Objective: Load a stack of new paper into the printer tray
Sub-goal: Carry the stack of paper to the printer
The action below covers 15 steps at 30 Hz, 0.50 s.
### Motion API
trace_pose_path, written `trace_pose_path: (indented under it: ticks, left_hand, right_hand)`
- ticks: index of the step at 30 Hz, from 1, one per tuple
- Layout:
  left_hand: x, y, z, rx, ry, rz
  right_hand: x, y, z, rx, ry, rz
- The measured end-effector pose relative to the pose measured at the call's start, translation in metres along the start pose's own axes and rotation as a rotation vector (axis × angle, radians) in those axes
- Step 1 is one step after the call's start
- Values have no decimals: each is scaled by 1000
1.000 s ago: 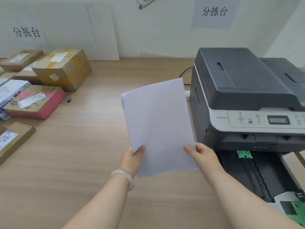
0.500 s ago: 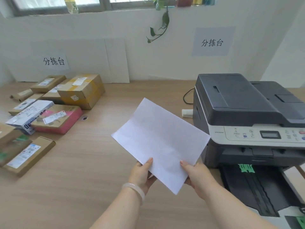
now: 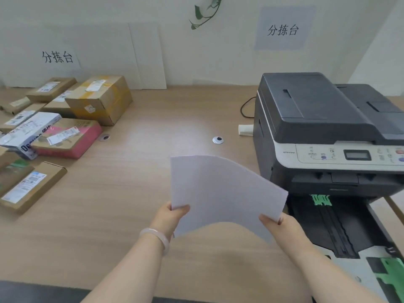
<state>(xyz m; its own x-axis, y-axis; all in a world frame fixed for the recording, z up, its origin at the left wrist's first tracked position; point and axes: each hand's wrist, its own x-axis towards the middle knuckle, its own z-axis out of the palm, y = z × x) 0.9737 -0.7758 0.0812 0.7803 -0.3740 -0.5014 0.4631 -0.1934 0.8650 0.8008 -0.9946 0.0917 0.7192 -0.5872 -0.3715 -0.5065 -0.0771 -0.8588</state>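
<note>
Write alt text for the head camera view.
Two bare hands, left hand and right hand, hold a bowed stack of white paper above a wooden desk, left of a grey printer with its tray pulled open. Parcels lie far left.

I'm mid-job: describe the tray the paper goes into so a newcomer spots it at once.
Start at the large dark grey printer on the right of the wooden table. Directly beneath its front, the black pulled-out paper tray juts toward the person. Bright green plastic guides inside set it apart.

paper (image 3: 223, 193): corner-up diamond → flatter, bowed | hands: together → at opposite near corners
</note>
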Motion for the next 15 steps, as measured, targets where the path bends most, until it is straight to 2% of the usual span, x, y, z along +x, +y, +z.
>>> trace_pose_path:
  ticks: [3, 8, 15]
  left_hand:
    - [12, -18, 4, 16, 39, -6]
    - [13, -63, 10, 146, 48, -17]
    - [13, -71, 15, 176, 147, -32]
  right_hand:
    - [1, 12, 7, 88, 83, 21]
    - [7, 46, 27, -43, 21, 145]
    - [10, 43, 29, -37, 51, 142]
